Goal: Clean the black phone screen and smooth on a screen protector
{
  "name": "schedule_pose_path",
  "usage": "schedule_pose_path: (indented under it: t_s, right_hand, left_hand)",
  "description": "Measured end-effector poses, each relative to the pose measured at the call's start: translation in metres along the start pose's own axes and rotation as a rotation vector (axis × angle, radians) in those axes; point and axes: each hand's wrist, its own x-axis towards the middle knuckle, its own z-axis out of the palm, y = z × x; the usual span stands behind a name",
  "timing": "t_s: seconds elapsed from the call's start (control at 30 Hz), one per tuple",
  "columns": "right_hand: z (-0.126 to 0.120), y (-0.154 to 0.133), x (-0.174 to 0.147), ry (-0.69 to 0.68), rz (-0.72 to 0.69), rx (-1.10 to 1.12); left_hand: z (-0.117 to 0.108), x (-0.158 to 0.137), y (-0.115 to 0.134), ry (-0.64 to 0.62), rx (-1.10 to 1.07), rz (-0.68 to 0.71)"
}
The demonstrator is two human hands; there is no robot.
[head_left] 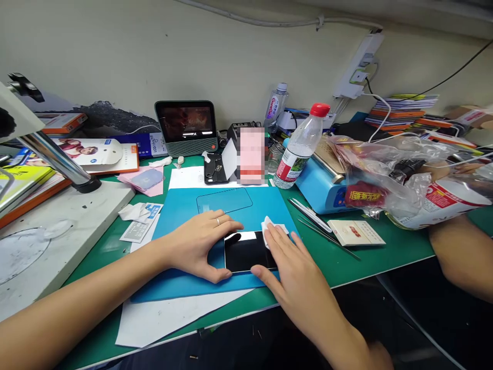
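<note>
A smartphone (pixel 246 254) with a glossy black screen lies face up on a blue mat (pixel 177 280). My left hand (pixel 198 244) holds it at its left end, thumb at the near edge and fingers at the far edge. Under the fingertips of my right hand (pixel 296 272), a folded white tissue (pixel 266 225) is pressed on the right part of the screen. The right thumb rests near the phone's near edge. Behind the phone, a clear screen protector (pixel 231 199) with a black border lies flat on the mat.
Tweezers (pixel 327 236) and a cigarette pack (pixel 356 233) lie right of the mat. Behind stand a red-capped bottle (pixel 300 146), a blue machine (pixel 318 187) and a smart display (pixel 187 126). A microscope stand (pixel 57 156) occupies the left. Another person's arm (pixel 462 257) is at far right.
</note>
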Motion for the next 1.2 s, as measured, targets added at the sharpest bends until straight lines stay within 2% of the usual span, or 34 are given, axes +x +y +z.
schedule_pose_path:
  t_s: [0.23,0.4,0.63,0.73,0.87,1.0,1.2]
  right_hand:
    - [0.006,-0.053,0.03,-0.088,-0.148,0.142]
    - [0.003,-0.065,0.019,-0.118,-0.208,0.226]
    - [-0.012,-0.047,-0.015,-0.154,-0.189,0.211]
    - [-0.018,-0.028,-0.032,-0.138,-0.183,0.165]
    - [-0.026,0.005,-0.049,-0.109,-0.074,0.081]
    - [-0.029,0.024,-0.044,-0.125,0.0,0.098]
    - [-0.022,0.027,-0.014,-0.05,0.017,0.173]
  left_hand:
    - [0.002,-0.002,-0.001,0.06,0.041,-0.068]
    - [0.0,-0.002,0.0,0.026,0.037,-0.055]
    - [0.0,-0.003,0.001,0.007,0.005,0.004]
    - [-0.001,-0.003,0.001,-0.025,0.02,0.013]
    - [-0.001,-0.002,0.004,-0.04,0.068,0.042]
    - [0.001,-0.001,0.012,-0.074,0.144,0.021]
    - [0.008,0.0,0.019,0.012,0.097,-0.064]
